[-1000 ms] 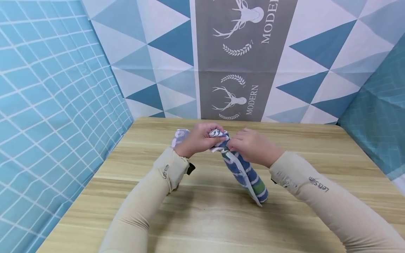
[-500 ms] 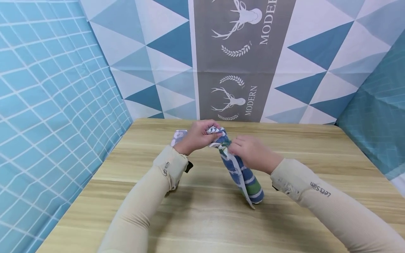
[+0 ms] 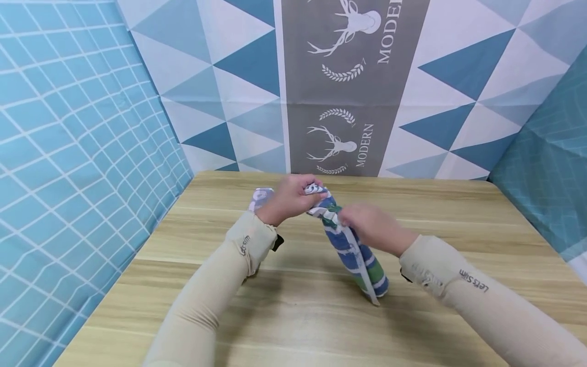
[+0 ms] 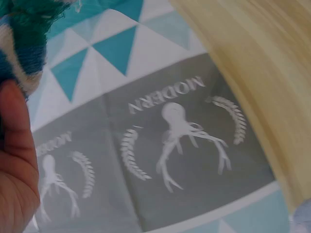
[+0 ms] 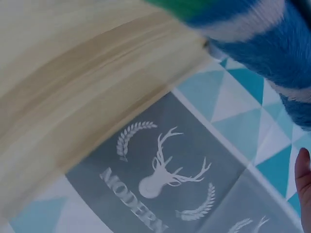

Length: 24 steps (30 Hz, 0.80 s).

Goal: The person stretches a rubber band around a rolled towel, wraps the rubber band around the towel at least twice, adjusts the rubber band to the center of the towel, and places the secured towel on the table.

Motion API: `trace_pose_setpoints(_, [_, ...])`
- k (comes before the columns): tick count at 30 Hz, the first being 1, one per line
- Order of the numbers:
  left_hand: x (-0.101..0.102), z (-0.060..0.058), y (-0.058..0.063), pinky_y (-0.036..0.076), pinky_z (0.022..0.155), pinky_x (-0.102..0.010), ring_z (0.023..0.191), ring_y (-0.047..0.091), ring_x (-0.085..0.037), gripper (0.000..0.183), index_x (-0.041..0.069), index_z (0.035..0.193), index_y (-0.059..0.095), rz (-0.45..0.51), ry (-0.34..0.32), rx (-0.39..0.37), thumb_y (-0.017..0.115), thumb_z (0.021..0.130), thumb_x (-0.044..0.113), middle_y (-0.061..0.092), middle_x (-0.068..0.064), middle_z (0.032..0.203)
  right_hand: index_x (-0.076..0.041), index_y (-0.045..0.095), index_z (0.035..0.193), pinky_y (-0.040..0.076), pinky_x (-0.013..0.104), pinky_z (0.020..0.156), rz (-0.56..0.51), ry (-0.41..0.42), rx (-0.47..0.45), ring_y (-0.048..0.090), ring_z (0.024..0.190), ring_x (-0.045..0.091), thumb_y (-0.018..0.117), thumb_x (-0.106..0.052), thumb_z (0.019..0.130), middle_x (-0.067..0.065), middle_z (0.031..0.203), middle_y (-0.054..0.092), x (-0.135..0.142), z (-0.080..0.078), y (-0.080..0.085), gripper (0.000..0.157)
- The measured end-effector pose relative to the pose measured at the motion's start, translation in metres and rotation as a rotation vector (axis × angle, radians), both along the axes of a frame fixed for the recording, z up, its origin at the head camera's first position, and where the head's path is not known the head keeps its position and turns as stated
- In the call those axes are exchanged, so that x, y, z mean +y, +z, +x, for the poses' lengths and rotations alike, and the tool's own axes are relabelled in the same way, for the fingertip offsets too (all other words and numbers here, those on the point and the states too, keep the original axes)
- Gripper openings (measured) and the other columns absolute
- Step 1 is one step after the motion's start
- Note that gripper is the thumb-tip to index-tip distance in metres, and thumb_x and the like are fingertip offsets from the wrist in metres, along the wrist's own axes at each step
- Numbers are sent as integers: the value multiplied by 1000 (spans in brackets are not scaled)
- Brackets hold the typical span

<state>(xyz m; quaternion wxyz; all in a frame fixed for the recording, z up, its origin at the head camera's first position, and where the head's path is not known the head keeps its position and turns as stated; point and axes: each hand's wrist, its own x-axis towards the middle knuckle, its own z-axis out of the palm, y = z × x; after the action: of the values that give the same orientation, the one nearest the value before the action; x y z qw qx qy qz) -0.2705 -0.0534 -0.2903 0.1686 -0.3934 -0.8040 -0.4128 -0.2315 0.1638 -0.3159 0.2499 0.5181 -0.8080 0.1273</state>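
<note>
A rolled towel with blue, white and green stripes slants over the table, its lower end toward the right. My left hand grips its bunched upper end, thumb on the near side. In the left wrist view, the towel's green, shaggy part rises above my thumb. My right hand, blurred, has its curled fingers on the towel's edge just below the bunched end. A pale strip of edge hangs loose along the roll. The right wrist view shows the striped towel close up and only part of my hand.
A lavender-and-white patterned cloth lies partly hidden behind my left hand and forearm. The wooden table meets a printed backdrop at the back, and a blue grid sheet hangs at the left.
My right hand has moved slightly down and to the right along the towel. More of the green and white part shows between the hands. My left hand keeps its grip on the upper end.
</note>
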Motion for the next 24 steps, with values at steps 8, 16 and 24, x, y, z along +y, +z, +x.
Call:
trace_pose_setpoints(8, [5, 6, 13, 50, 64, -22, 70, 60, -15, 8, -1, 86, 68, -54, -82, 24, 74, 81, 3, 68, -10, 82, -2, 68, 88, 50, 37, 60, -137, 62, 283, 63, 68, 21, 71, -2, 83, 8, 78, 67, -2, -9, 15, 6])
trace_pose_setpoints(16, [12, 11, 17, 48, 62, -22, 67, 58, -12, 6, 0, 84, 68, -87, -89, -12, 72, 82, 3, 67, -7, 78, -6, 68, 82, 46, 34, 60, -41, 2, 318, 64, 69, 19, 83, -5, 68, 3, 78, 68, -5, -3, 24, 21])
trace_pose_setpoints(24, [12, 8, 13, 47, 57, -21, 64, 56, -13, 6, -2, 82, 66, -67, -58, -54, 70, 81, 1, 66, -10, 76, -10, 61, 79, 43, 33, 63, 79, 16, -54, 52, 74, 16, 76, 1, 77, 1, 81, 53, -5, 5, 24, 18])
